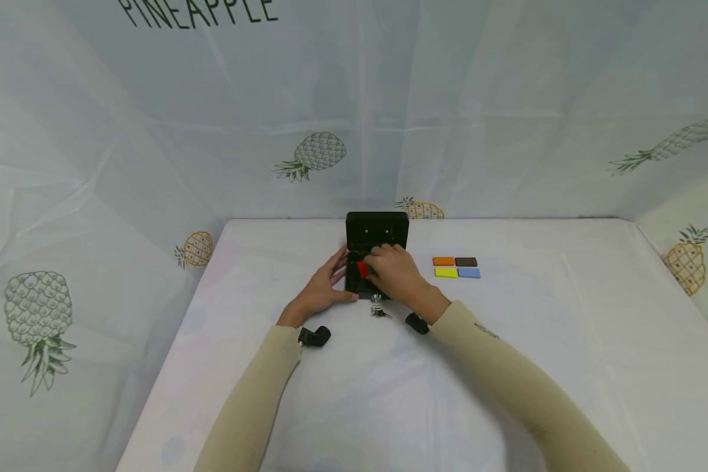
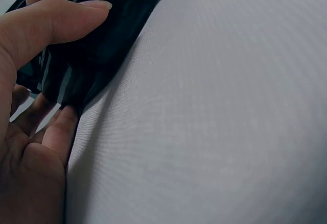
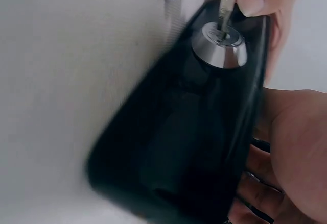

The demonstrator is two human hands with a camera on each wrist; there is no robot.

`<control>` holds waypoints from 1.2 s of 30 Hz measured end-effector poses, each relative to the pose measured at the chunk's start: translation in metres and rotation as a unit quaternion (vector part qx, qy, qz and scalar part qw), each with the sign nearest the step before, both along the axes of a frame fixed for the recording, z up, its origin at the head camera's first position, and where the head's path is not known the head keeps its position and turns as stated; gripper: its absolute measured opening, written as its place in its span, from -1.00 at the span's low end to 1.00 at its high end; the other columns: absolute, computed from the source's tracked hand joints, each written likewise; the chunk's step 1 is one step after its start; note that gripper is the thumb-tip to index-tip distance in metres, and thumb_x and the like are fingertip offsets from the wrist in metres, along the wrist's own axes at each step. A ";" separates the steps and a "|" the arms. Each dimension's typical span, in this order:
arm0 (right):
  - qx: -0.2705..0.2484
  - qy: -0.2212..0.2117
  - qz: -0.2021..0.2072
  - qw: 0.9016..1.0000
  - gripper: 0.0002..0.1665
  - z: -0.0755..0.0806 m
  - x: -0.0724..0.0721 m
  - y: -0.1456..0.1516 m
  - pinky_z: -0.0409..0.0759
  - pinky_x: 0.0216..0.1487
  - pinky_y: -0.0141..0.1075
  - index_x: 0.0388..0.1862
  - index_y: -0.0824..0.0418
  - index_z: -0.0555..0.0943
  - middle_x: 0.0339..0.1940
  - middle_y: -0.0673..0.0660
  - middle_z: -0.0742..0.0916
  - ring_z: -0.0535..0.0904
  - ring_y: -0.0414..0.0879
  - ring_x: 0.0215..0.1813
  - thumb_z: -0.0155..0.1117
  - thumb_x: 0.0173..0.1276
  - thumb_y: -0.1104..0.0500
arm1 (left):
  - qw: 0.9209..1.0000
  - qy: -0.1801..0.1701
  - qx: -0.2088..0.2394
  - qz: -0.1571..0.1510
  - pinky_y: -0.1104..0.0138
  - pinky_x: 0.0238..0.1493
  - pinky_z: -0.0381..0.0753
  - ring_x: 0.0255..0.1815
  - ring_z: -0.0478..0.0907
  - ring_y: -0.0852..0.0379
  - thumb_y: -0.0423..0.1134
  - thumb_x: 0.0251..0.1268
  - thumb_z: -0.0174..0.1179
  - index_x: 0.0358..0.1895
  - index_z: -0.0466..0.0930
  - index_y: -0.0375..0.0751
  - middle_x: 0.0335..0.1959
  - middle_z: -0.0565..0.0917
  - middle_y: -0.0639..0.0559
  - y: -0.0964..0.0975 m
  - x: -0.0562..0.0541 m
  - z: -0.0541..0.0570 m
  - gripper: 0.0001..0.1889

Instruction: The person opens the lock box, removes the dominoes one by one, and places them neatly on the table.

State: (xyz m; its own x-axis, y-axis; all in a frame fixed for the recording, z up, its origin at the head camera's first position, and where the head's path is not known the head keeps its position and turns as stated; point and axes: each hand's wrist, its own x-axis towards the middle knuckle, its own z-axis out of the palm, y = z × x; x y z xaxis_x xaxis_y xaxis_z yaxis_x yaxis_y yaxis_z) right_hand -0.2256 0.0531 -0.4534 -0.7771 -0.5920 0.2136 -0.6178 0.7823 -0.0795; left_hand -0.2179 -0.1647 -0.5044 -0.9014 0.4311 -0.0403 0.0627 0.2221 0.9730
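Note:
A black lockable cash box [image 1: 377, 227] stands at the back of the table with its lid raised. My left hand [image 1: 318, 293] lies along the box's left side, its fingers spread and its thumb [image 2: 76, 19] reaching across the front near the corner. Over the box's inside, my right hand [image 1: 396, 272] has its fingers curled and pinches a small red block [image 1: 362, 269]. The right wrist view shows the box's front with a silver lock [image 3: 217, 50]; a key sits in it, and a ring with further keys [image 1: 380, 309] hangs there. The right fingertips are partly hidden.
Right of the box, four-sided flat blocks lie in two rows: orange [image 1: 443, 261], brown [image 1: 465, 261], yellow [image 1: 446, 273] and blue [image 1: 469, 273]. Wrist cameras [image 1: 314, 337] stick out beside each forearm. A white curtain with printed pineapples [image 1: 320, 151] hangs behind the table [image 1: 543, 314].

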 end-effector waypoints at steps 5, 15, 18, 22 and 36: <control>0.017 -0.002 0.001 1.000 -0.62 -0.004 -0.004 -0.007 0.67 0.29 0.00 0.14 0.20 0.79 0.08 0.15 0.80 0.67 0.09 0.14 0.55 0.40 0.10 | 1.000 0.001 -0.003 -0.001 0.16 0.66 0.30 0.72 0.10 -0.09 -0.49 0.19 0.53 0.77 -0.18 0.06 0.74 0.06 -0.09 0.000 0.000 -0.001 0.25; 0.038 -0.010 0.001 0.999 -0.83 -0.007 -0.008 -0.014 0.70 0.23 -0.04 -0.06 0.10 0.88 0.00 0.06 0.84 0.69 0.04 0.07 0.50 0.45 0.10 | 1.000 -0.001 -0.005 0.003 0.14 0.65 0.30 0.71 0.11 -0.10 -0.48 0.20 0.53 0.77 -0.18 0.05 0.73 0.06 -0.10 0.000 0.000 -0.003 0.24; 0.033 -0.017 0.002 0.999 -0.83 -0.007 -0.008 -0.015 0.70 0.22 -0.03 -0.06 0.11 0.88 -0.01 0.06 0.85 0.68 0.04 0.05 0.50 0.44 0.12 | 1.000 -0.002 -0.006 0.003 0.15 0.65 0.30 0.71 0.11 -0.09 -0.48 0.18 0.54 0.77 -0.18 0.05 0.74 0.06 -0.09 0.000 0.000 -0.003 0.24; 0.018 -0.028 0.009 0.999 -0.85 -0.006 -0.009 -0.014 0.70 0.20 -0.03 -0.07 0.11 0.88 -0.04 0.06 0.85 0.68 0.04 0.03 0.49 0.45 0.17 | 1.000 -0.001 -0.004 0.002 0.14 0.66 0.29 0.72 0.10 -0.09 -0.48 0.18 0.54 0.77 -0.18 0.04 0.74 0.05 -0.08 0.000 0.000 -0.002 0.25; -0.017 -0.051 0.028 0.998 -0.71 -0.006 -0.010 -0.006 0.69 0.28 0.00 0.08 0.15 0.82 0.03 0.11 0.83 0.67 0.07 0.08 0.54 0.39 0.22 | 1.000 -0.001 -0.015 0.001 0.12 0.64 0.32 0.70 0.14 -0.11 -0.46 0.21 0.53 0.77 -0.19 0.05 0.73 0.07 -0.09 0.000 0.001 -0.002 0.24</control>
State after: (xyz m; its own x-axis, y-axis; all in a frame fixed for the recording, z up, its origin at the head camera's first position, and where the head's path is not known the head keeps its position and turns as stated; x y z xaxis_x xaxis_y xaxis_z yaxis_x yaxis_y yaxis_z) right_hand -0.2352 0.0473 -0.4595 -0.7623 -0.6283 0.1551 -0.6471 0.7432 -0.1701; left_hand -0.2173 -0.1651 -0.5062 -0.9023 0.4275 -0.0549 0.0606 0.2518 0.9659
